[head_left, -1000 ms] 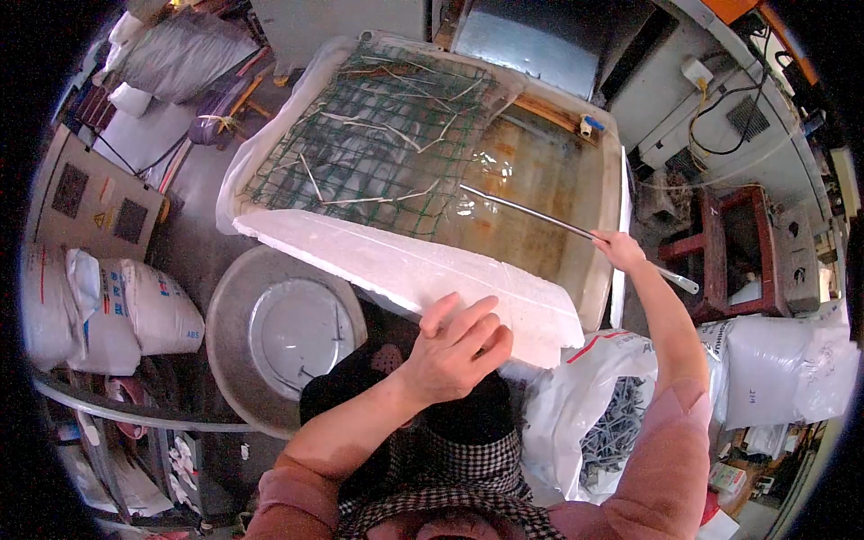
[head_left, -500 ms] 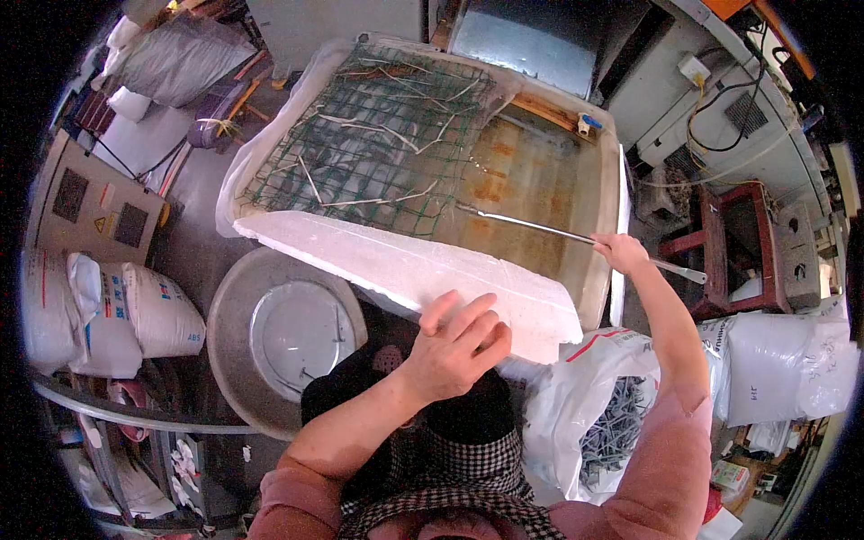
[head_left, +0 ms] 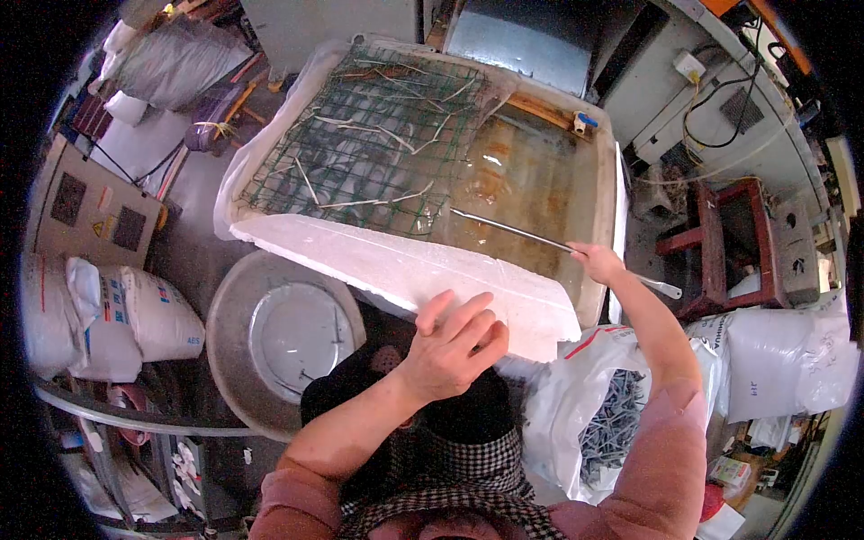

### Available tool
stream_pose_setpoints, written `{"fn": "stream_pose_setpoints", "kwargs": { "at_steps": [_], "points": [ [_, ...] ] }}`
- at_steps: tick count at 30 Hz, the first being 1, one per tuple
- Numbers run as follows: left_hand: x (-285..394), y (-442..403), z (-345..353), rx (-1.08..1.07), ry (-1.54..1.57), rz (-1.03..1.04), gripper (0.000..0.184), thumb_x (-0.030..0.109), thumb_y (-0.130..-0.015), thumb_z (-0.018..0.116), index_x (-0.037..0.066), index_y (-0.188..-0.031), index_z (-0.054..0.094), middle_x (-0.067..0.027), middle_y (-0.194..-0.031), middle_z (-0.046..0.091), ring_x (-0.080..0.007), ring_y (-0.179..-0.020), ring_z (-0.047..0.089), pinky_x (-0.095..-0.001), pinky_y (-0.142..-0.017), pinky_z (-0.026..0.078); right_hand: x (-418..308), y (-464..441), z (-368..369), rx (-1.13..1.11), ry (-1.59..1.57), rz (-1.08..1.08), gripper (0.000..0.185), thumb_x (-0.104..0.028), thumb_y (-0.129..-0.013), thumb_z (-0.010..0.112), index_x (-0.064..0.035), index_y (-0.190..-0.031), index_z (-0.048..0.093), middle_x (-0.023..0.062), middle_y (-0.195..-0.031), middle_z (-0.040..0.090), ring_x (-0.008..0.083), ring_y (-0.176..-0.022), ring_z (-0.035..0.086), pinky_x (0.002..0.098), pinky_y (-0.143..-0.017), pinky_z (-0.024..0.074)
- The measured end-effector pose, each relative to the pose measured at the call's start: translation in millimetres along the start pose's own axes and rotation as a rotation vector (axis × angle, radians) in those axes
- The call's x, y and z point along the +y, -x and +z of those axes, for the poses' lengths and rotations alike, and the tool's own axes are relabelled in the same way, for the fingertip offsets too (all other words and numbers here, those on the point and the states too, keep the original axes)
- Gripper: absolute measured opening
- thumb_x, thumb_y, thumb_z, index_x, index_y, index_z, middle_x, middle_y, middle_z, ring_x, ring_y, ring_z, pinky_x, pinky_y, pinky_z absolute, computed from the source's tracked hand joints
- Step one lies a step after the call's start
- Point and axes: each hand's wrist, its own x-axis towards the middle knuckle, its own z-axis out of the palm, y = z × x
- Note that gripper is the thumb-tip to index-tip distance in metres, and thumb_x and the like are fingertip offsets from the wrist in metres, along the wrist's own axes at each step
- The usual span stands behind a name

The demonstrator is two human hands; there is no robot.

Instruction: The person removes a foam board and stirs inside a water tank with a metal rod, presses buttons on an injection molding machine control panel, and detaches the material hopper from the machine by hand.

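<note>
At left, white sacks (head_left: pixel 162 310) stand beside a round basin (head_left: pixel 232 360). The basin sits on the near side of the tank (head_left: pixel 612 193). Green mesh (head_left: pixel 360 148) covers the tank's left part; its right edge borders uncovered water (head_left: pixel 531 180), which extends to the tank's right wall. A white foam board (head_left: pixel 360 256) lies along the near rim. The left hand (head_left: pixel 453 354) is loosely curled at the board's near edge, gripping nothing visible; contact cannot be determined. The metal rod (head_left: pixel 513 230) crosses the water, its tip beside the mesh edge. The right hand (head_left: pixel 598 264) grips the rod near the right wall. The rod's flat end projects beyond the wall, short of a red frame (head_left: pixel 767 243).
</note>
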Motion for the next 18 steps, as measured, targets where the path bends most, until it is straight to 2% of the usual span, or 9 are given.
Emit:
{"fn": "stream_pose_setpoints", "kwargs": {
  "at_steps": [4,7,10,12,18],
  "points": [
    [1.2,-0.1,1.3,0.002,0.01,-0.009,0.007,0.016,-0.071,0.059,0.013,-0.077,0.062,0.0001,-0.084,0.057,-0.0177,-0.099,0.054,-0.0418,-0.096,0.019,-3.6,-9.0,15.0,-0.019,-0.004,-0.013,0.034,-0.033,-0.089,0.044,-0.0188,-0.119,0.053,0.016,-0.107,0.058,0.0341,-0.096,0.055,0.0403,-0.084,0.0439],
    [1.2,-0.1,2.3,-0.007,0.001,0.001,0.008,0.017,-0.072,0.058,0.013,-0.078,0.062,-0.0001,-0.084,0.057,-0.0175,-0.098,0.054,-0.0418,-0.096,0.018,-4.2,-15.4,26.2,-0.005,-0.007,-0.028,0.034,-0.034,-0.088,0.046,-0.0224,-0.12,0.052,0.0147,-0.107,0.058,0.0333,-0.098,0.055,0.0426,-0.085,0.0436],
    [0.8,-0.2,2.6,0.003,-0.019,0.008,0.008,0.018,-0.073,0.057,0.013,-0.077,0.062,-0.0001,-0.084,0.057,-0.0173,-0.098,0.055,-0.0416,-0.096,0.018,-10.7,-13.9,33.4,0.013,-0.092,-0.032,0.034,-0.031,-0.088,0.046,-0.0169,-0.119,0.052,0.0167,-0.108,0.058,0.0343,-0.098,0.054,0.041,-0.085,0.0432],
    [-0.5,-0.8,1.0,0.001,-0.002,-0.008,0.008,0.018,-0.073,0.056,0.013,-0.077,0.062,-0.0002,-0.084,0.057,-0.0173,-0.098,0.055,-0.0415,-0.096,0.018,-16.6,-12.2,33.8,0.002,-0.076,0.05,0.034,-0.03,-0.089,0.046,-0.0202,-0.12,0.051,0.015,-0.109,0.058,0.0334,-0.099,0.055,0.0434,-0.086,0.0432],
    [-2.3,-0.2,-0.5,-0.004,0.006,0.004,0.01,0.018,-0.074,0.055,0.013,-0.078,0.062,-0.0003,-0.085,0.057,-0.0176,-0.098,0.054,-0.0413,-0.097,0.017,-17.1,-3.5,25.0,0.005,-0.067,0.091,0.033,-0.028,-0.089,0.044,-0.0183,-0.12,0.052,0.018,-0.108,0.057,0.0338,-0.1,0.054,0.0437,-0.087,0.043]
  ]
}}
